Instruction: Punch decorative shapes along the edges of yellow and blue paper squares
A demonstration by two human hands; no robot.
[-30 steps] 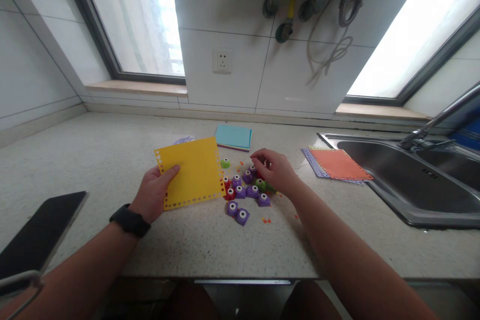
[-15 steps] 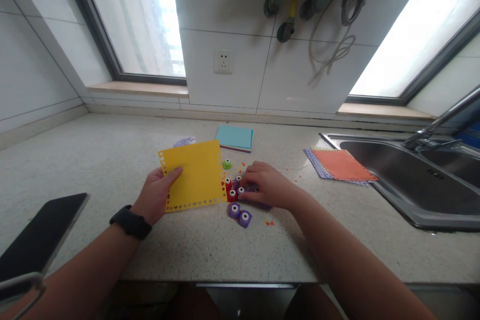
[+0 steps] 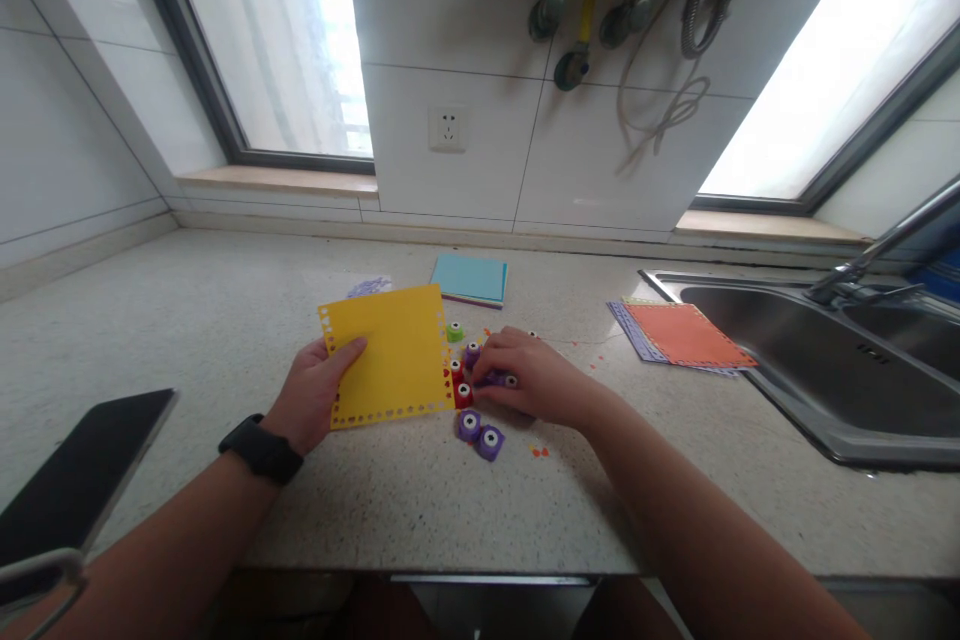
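A square yellow paper sheet [image 3: 390,355], with small shapes punched along its left, bottom and right edges, is in my left hand [image 3: 319,382], thumb on top. My right hand [image 3: 529,375] is among several small craft punches, its fingers and thumb closed round a purple craft punch [image 3: 493,377] that is partly hidden. Red craft punches [image 3: 463,395] stand between my right fingers and the sheet. Two purple punches stand nearer me, one of them a front purple punch [image 3: 490,441]. A green punch [image 3: 454,331] stands farther back.
Light blue paper [image 3: 471,277] tops a stack behind the punches. Orange punched paper [image 3: 694,335] and purple sheets lie beside the sink [image 3: 795,420]. Tiny paper cutouts [image 3: 540,452] dot the speckled counter [image 3: 360,510]. A dark flat device [image 3: 82,465] lies at left.
My right fingers have shifted slightly among the punches and closed in, and a purple punch by the fingertips has moved a little. My left hand and the yellow sheet stay nearly still.
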